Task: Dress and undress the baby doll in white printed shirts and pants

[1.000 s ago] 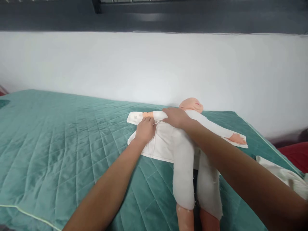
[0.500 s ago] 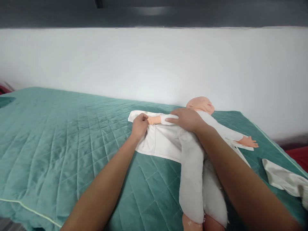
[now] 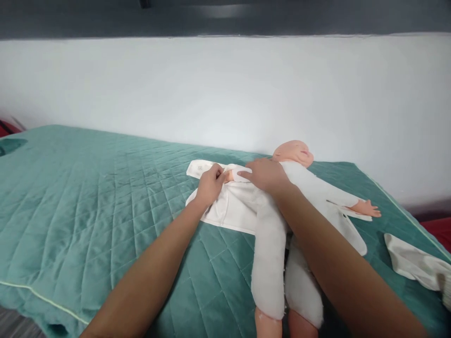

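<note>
White garment (image 3: 237, 212) lies spread beneath the doll (image 3: 269, 260); I'd steady its arm (image 3: 240, 175) gently without dragging fabric, my left hand (image 3: 210, 184) with fingers clamped near its wrist, my right hand (image 3: 269, 174) over the upper arm, grip uncertain. Green quilt (image 3: 105, 197) runs back to a pale wall (image 3: 148, 89).
</note>
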### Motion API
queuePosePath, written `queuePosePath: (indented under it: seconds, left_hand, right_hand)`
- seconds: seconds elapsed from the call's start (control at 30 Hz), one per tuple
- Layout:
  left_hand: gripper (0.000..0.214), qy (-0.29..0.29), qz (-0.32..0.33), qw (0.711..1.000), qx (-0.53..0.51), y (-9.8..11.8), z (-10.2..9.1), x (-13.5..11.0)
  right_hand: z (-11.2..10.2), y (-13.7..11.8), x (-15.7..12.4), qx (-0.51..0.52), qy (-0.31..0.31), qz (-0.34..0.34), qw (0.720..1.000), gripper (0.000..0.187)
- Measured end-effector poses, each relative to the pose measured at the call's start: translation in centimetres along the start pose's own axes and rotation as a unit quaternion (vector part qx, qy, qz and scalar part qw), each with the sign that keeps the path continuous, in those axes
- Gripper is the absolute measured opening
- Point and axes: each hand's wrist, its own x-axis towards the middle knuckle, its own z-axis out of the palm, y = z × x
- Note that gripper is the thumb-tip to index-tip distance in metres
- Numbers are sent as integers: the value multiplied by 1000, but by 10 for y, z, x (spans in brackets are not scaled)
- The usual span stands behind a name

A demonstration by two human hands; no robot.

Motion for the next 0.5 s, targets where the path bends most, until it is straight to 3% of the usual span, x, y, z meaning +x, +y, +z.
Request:
queuePosePath:
  seconds: [0.17,0.23,0.4,0.5]
  left_hand:
    - [15,-54,77,995,24,0,5,-1]
    - [19,-49,83,994,47,-1,3,-1]
    - [20,51,20,978,199,-5,-9,-6]
    - [23,35,-29,957,288,-6,-13,-12]
  right_hand:
    - [7,-8,7,-9,5,-14,1000,56]
    - [6,-8,7,2,3,-21,1000,54]
    - [-9,9,-11,70,24,-6,997,51]
    - [-14,34,-39,169,85,37,981,53]
